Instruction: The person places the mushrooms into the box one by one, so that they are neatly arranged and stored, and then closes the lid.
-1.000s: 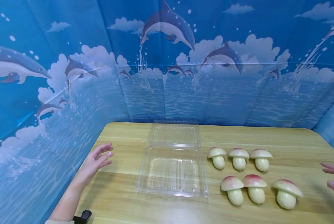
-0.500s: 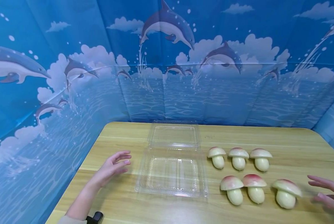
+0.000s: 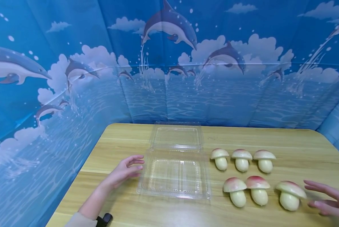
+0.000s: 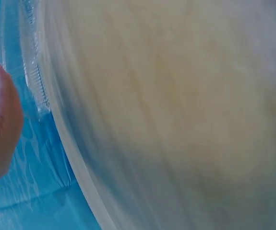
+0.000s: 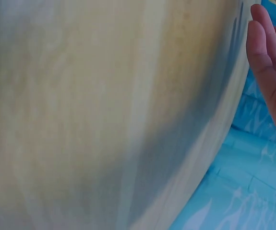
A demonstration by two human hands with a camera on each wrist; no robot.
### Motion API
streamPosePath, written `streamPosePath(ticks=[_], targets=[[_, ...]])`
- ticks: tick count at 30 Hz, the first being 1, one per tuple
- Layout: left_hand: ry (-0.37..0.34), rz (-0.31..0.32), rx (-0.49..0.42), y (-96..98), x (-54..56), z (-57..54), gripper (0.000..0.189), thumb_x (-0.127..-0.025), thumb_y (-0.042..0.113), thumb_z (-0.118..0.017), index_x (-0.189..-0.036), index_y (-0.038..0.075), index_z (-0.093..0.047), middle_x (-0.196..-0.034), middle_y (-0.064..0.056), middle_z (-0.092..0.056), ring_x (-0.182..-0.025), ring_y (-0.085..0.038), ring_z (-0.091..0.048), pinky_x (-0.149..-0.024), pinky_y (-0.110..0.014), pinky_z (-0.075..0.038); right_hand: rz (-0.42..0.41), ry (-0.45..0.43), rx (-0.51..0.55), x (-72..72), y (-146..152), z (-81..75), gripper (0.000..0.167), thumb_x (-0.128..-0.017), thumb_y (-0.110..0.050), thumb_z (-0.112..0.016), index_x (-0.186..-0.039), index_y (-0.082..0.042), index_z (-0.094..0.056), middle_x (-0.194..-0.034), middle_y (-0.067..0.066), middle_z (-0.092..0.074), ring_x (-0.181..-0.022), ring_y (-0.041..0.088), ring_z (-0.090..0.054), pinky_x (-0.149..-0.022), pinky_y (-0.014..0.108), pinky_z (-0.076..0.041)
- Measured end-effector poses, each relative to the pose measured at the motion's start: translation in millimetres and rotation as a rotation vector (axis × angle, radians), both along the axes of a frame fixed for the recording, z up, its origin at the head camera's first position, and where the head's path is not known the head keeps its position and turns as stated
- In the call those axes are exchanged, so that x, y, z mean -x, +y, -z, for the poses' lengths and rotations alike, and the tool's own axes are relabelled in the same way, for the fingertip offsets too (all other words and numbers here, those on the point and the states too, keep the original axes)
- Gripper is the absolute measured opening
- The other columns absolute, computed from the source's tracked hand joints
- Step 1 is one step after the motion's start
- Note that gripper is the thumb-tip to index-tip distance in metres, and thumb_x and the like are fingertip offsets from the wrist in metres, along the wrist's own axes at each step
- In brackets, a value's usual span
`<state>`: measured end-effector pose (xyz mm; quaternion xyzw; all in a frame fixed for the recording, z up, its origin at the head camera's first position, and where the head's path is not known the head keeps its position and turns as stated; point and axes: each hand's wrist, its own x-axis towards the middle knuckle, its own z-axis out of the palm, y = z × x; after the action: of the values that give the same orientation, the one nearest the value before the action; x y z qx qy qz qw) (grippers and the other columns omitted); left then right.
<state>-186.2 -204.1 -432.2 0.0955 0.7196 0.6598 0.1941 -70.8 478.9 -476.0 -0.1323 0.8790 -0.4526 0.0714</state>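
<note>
A clear plastic clamshell box (image 3: 173, 176) lies open on the wooden table (image 3: 294, 142), its lid (image 3: 176, 137) folded back. My left hand (image 3: 127, 168) hovers open just left of the box's tray, fingertips close to its rim; the left wrist view shows that hand (image 4: 1, 124) beside the box's ribbed edge (image 4: 34, 81). Several mushroom-shaped buns lie in two rows right of the box. My right hand (image 3: 327, 200) is open, fingers spread, just right of the nearest bun (image 3: 290, 194). It holds nothing. In the right wrist view the hand (image 5: 272, 67) shows over blurred table.
A blue dolphin-print backdrop (image 3: 169, 63) walls the table on the back and both sides. A small black object (image 3: 104, 219) sits at my left sleeve near the table's front edge. The back row of buns (image 3: 241, 159) lies behind the front row (image 3: 246, 190).
My left hand has moved right, from the table's left edge to the box's rim. My right hand has moved left toward the rightmost front bun.
</note>
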Motion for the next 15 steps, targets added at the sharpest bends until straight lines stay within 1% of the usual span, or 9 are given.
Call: streamPosePath(ticks=[3,4,7,9,10,15], targets=[[-0.003,0.003,-0.004,2.9,1.0,-0.1,0.058,-0.09,0.009,-0.06,-0.138,-0.006,-0.033,-0.133,-0.03,-0.039,-0.113,-0.03,-0.051,-0.086,-0.036,-0.05,0.051,-0.087,-0.018,0.3,-8,-5.2,0.063,-0.094,-0.004,-0.052,-0.146,-0.028,-0.028,-0.114,-0.045,-0.033,-0.086,0.003,-0.064,-0.057,0.029,-0.052],[-0.003,0.002,-0.005,3.7,1.3,-0.3,0.058,-0.09,0.009,-0.06,-0.138,-0.006,-0.032,-0.133,-0.03,-0.039,-0.112,-0.029,-0.052,-0.085,-0.035,-0.05,0.075,-0.132,-0.02,1.0,-10,-7.0,0.062,-0.093,-0.008,-0.054,-0.143,-0.035,-0.031,-0.111,-0.046,-0.032,-0.085,0.003,-0.064,-0.059,0.03,-0.052],[-0.011,-0.009,-0.007,4.7,2.6,-0.9,0.058,-0.089,0.009,-0.061,-0.138,-0.006,-0.033,-0.131,-0.03,-0.04,-0.108,-0.026,-0.054,-0.084,-0.033,-0.05,0.135,-0.262,-0.018,4.2,-17,-12.4,0.055,-0.092,-0.018,-0.058,-0.126,-0.055,-0.035,-0.104,-0.048,-0.028,-0.085,0.004,-0.064,-0.062,0.031,-0.052],[-0.017,-0.013,-0.007,5.6,3.2,-1.7,0.059,-0.089,0.008,-0.061,-0.138,-0.006,-0.032,-0.131,-0.029,-0.04,-0.105,-0.024,-0.055,-0.083,-0.031,-0.05,0.142,-0.307,0.004,5.4,-20,-14.8,0.052,-0.092,-0.019,-0.059,-0.115,-0.06,-0.036,-0.102,-0.049,-0.027,-0.086,0.005,-0.064,-0.063,0.031,-0.052],[-0.02,-0.017,-0.009,6.0,3.3,-2.3,0.059,-0.089,0.008,-0.061,-0.138,-0.006,-0.032,-0.131,-0.029,-0.04,-0.104,-0.024,-0.055,-0.082,-0.03,-0.05,0.142,-0.328,0.016,5.9,-21,-15.8,0.051,-0.092,-0.019,-0.058,-0.11,-0.062,-0.036,-0.101,-0.049,-0.027,-0.086,0.004,-0.064,-0.063,0.031,-0.052],[-0.029,-0.021,-0.025,8.5,3.0,-3.8,0.06,-0.088,0.005,-0.06,-0.139,-0.006,-0.03,-0.127,-0.03,-0.042,-0.096,-0.02,-0.057,-0.078,-0.026,-0.051,0.08,-0.329,0.088,7.4,-24,-15.7,0.055,-0.094,-0.01,-0.054,-0.107,-0.062,-0.039,-0.103,-0.049,-0.028,-0.087,0.001,-0.062,-0.064,0.03,-0.053]])
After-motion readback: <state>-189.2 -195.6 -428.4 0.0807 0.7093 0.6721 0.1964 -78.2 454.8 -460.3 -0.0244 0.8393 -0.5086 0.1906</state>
